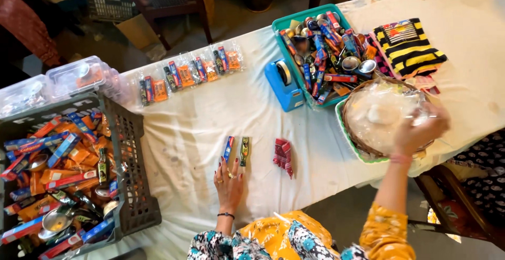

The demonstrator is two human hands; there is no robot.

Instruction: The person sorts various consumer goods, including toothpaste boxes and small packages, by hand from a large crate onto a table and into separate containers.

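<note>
Yellow floral sleeves sit nearest, reaching over the long white-clothed bench (189, 128). At near left stands a dark plastic crate (129, 149) heaped with orange and blue packets. At right, the right hand (421, 128), blurred, rests on crinkled clear plastic sheets (376, 113) in a round woven basket (351, 133); its grip cannot be told. Left hand (229, 182) lies flat and open, fingertips touching a small blue packet (228, 148) beside a small dark bottle (244, 150).
</note>
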